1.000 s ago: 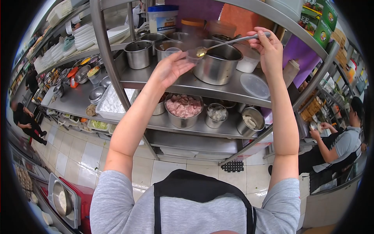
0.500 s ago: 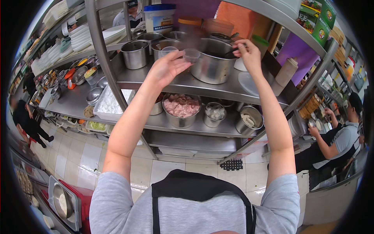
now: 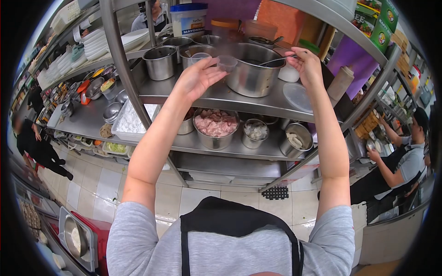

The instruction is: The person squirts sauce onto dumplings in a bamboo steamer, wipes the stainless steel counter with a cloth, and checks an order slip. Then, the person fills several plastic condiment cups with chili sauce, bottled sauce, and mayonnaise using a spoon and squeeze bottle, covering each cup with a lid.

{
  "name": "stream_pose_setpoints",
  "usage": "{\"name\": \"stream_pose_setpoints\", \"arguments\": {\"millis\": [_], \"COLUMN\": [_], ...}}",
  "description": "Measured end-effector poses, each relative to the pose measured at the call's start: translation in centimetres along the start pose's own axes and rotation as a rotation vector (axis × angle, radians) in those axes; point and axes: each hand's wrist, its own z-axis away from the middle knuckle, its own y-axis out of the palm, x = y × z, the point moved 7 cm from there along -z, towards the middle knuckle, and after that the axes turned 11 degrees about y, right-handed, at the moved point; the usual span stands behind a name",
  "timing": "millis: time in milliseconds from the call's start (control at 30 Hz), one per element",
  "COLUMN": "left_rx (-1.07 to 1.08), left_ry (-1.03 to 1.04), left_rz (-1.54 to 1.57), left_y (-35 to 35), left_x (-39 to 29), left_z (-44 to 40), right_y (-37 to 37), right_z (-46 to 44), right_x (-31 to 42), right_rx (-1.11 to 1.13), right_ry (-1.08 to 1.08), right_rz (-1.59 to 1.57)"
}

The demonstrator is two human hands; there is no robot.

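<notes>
While pots (image 3: pixel 252 80) crowd the shelf (image 3: pixel 161 89), tiles (image 3: pixel 192 200) gleam.

shows heathered grey on the t-shirt (image 3: pixel 239 257) and plain black on the apron (image 3: pixel 230 214). gleams silver-grey on the large pot (image 3: pixel 251 83). turns blue on the tub lid (image 3: pixel 189 8), orange on the hanging sheet (image 3: pixel 279 20), purple on the panel (image 3: pixel 348 64), pale pink on the meat (image 3: pixel 215 122). makes a cream grid with darker lines on the floor tiles (image 3: pixel 184 198).

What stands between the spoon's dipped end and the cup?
Only the left rim of the pot: the spoon in the right hand dips inside, while the left hand holds the cup beside that rim.
</notes>
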Motion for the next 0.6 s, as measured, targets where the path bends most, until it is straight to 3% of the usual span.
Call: {"name": "stream_pose_setpoints", "arguments": {"millis": [200,600], "left_rx": [-0.029,-0.015], "left_ry": [0.004,0.027], "left_rz": [-0.006,-0.017], "left_y": [0.1,0.5], "left_x": [-0.1,-0.2], "left_z": [0.2,0.3], "right_y": [-2.1,-2.8], "right_z": [-0.9,-2.0], "right_x": [0.0,1.9], "right_rx": [-0.091,-0.082], "right_ry": [-0.014,-0.063], "right_rz": [-0.203,-0.262]}}
